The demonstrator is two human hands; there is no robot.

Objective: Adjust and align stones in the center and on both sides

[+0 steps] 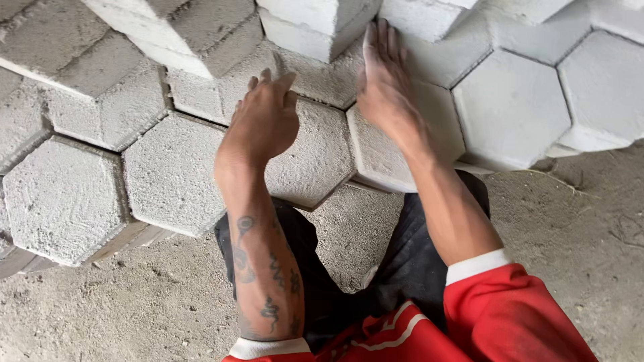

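Dusty concrete floor (134,315) is carrying rows of grey hexagonal pavers | left hand (263,121) is hovering loosely curled — holding nothing — over the centre paver (312,157) | right hand (384,84) is lying flat, fingers spread, on the paver just right of it (382,157)

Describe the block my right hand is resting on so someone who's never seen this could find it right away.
Start from the stacked grey hexagonal blocks standing on the dirt floor. In the bottom row, find the block just above the person's dark trousers, under the right hand. It sits where the rough, dark grey blocks on the left give way to the smooth, pale ones on the right.
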